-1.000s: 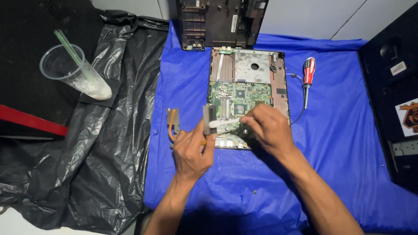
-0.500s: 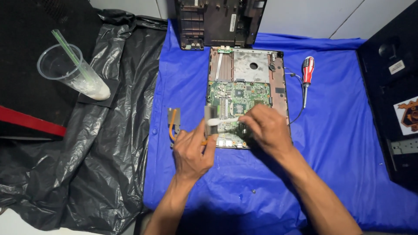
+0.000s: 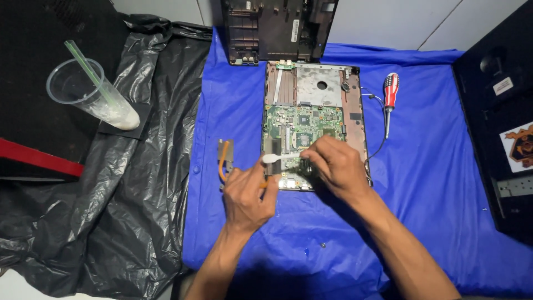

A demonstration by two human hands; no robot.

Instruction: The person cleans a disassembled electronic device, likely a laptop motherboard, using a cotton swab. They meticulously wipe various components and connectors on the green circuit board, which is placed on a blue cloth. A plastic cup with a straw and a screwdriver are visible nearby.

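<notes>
Hands both busy over an opened laptop base flat on a blue sheet. Left hand closed around a copper heat pipe part, metal plate end poking out just left of the board. Right hand pinching a white brush-like tool, tip pointing left, hovering right at the lower left edge of the green circuit board. Screwdriver with a red, white and blue handle lying just right of the laptop base, not touching. Dark plastic laptop cover propped at the far end. Off to the left, black plastic bag spread out, and a clear cup with a green straw tipped on its side.
</notes>
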